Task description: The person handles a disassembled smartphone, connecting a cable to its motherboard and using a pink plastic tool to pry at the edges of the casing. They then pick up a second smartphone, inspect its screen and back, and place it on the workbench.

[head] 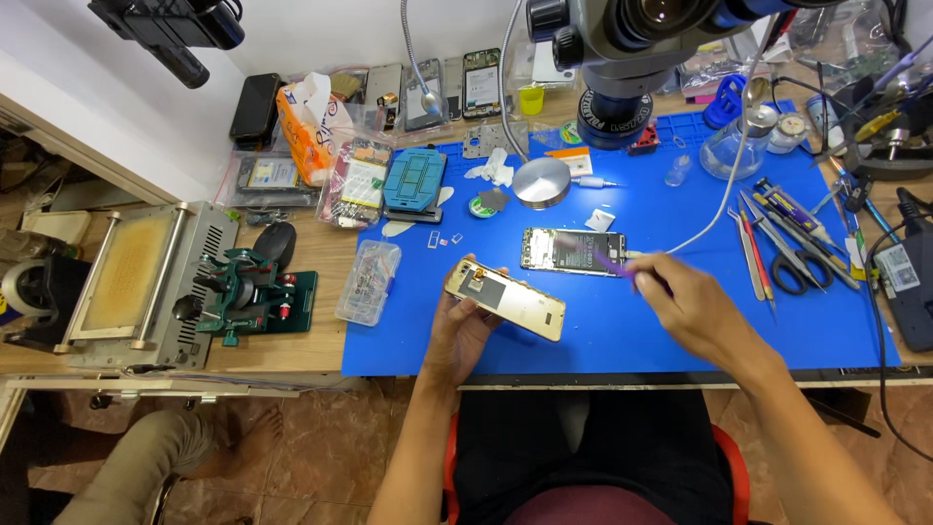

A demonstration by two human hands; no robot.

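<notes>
Left hand (pixel 465 326): fingers curled under and around a gold phone shell (pixel 506 297), flat, metallic, rounded at the corners, with a dark square patch near its upper end; held tilted just above the mat.

Right hand (pixel 685 303): fingers pinched together on a thin purple tool (pixel 614 264), blurred, its tip over the right end of an opened phone (pixel 571 251).

Opened phone: rectangular, dark inside, lying flat on the mat just beyond the gold shell.

Mat (pixel 622 335): blue, smooth, rubbery, covering most of the wooden table (pixel 292 345).

Right of the hands: tweezers (pixel 753 255) with red grips and black-handled scissors (pixel 797 272), laid side by side on the mat.

Beyond the opened phone: a round brushed-metal disc (pixel 541 182) and a teal moulded holder (pixel 414 184) with rectangular slots.

Left edge of the mat: a clear plastic box (pixel 368 282), ribbed, holding small parts too fine to tell.

Back right: a clear glass bottle (pixel 731 148) with a metal top.

Back left: an orange tissue pack (pixel 303 122) with a white sheet sticking up, and clear bags (pixel 358 183) holding flat phone parts.

Far left on the table: a grey metal machine (pixel 136 287) with a yellowish flat plate, and a green clamp jig (pixel 248 297) beside it.
</notes>
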